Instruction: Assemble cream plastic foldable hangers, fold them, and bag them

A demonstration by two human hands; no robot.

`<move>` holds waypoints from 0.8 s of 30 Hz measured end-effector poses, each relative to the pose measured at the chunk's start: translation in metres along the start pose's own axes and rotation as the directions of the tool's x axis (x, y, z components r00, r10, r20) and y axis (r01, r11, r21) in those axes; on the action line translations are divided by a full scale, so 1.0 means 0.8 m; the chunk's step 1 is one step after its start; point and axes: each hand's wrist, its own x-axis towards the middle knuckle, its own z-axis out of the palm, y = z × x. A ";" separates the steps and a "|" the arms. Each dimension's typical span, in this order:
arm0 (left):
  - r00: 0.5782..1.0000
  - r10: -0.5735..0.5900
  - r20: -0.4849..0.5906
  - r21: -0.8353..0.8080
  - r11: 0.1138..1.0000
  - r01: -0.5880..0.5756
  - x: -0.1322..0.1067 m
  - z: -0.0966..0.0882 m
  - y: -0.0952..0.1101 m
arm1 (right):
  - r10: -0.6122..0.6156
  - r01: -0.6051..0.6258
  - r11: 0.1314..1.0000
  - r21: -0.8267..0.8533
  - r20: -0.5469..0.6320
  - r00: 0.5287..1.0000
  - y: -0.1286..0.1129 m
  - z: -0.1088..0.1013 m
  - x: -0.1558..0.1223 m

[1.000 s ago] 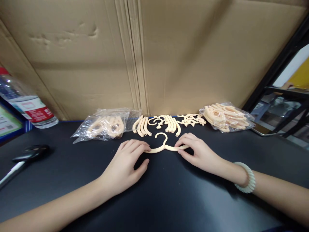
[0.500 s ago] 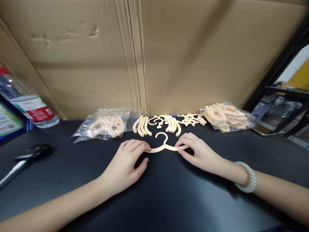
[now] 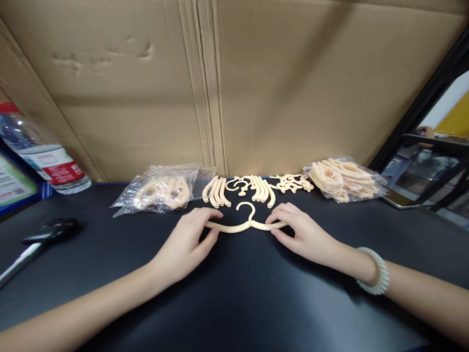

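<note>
1. A brown cardboard panel (image 3: 128, 98), creased down its middle, stands upright behind everything I see here.
2. In front of it spreads a smooth black tabletop (image 3: 249, 303).
3. The person's bare left hand (image 3: 190, 239) curls about one end of a cream-coloured hanger; thumb and forefinger stand apart, and from where I am I cannot tell whether the hand grips.
4. The bare right hand (image 3: 302, 234) is clamped on the hanger's other arm, thumb nearer the person and fingers beyond.
5. At far left is a clear plastic bottle (image 3: 47, 156) with a red cap and a red-and-white label.
6. Two clear plastic bags of cream pieces lie near the panel: a left bag (image 3: 132, 200) and a fuller right bag (image 3: 344, 178).
7. The hanger (image 3: 234, 229) lies mid-table between the hands, its curved hook pointing toward the panel.
8. A pale ribbed bracelet (image 3: 377, 271) circles the right wrist.
9. Beyond the hanger sit curved cream strips in a left group (image 3: 219, 191) and a right group (image 3: 262, 189), with loose cream hooks (image 3: 240, 186) between.
</note>
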 end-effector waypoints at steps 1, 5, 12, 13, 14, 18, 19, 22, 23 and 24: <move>1.000 -0.005 -0.020 0.017 1.000 0.005 0.003 -0.002 -0.007 | 0.002 -0.002 1.000 0.001 0.001 1.000 0.000 0.000 0.000; 0.995 -0.045 -0.089 0.098 0.994 0.053 0.018 -0.012 -0.041 | 0.002 -0.002 1.000 0.005 -0.002 1.000 -0.002 -0.001 0.000; 0.998 0.063 0.000 0.170 0.983 -0.062 0.032 -0.013 -0.080 | -0.007 0.009 0.999 0.045 -0.049 0.999 0.001 -0.002 0.002; 0.997 0.082 0.011 0.179 0.980 -0.082 0.032 -0.013 -0.081 | -0.004 0.008 0.998 0.058 -0.066 0.998 0.001 -0.002 0.003; 0.995 0.099 0.020 0.187 0.977 -0.101 0.033 -0.014 -0.081 | -0.001 0.006 0.998 0.068 -0.078 0.997 0.002 -0.002 0.005; 0.987 0.153 0.038 0.224 0.962 -0.158 0.035 -0.021 -0.076 | -0.038 0.041 0.999 0.027 -0.099 0.994 0.003 0.000 0.021; 0.986 0.161 0.038 0.231 0.959 -0.166 0.036 -0.023 -0.074 | -0.071 0.072 0.997 0.004 -0.101 0.992 0.004 0.001 0.027; 0.984 0.178 0.031 0.232 0.956 -0.180 0.036 -0.027 -0.070 | -0.155 0.148 0.985 -0.093 -0.071 0.985 0.008 0.004 0.053; 0.983 0.180 0.022 0.226 0.957 -0.181 0.036 -0.029 -0.069 | -0.163 0.155 0.979 -0.133 -0.052 0.985 0.010 0.005 0.063; 0.984 0.180 0.008 0.218 0.960 -0.178 0.036 -0.030 -0.066 | -0.164 0.155 0.974 -0.165 -0.039 0.986 0.013 0.006 0.074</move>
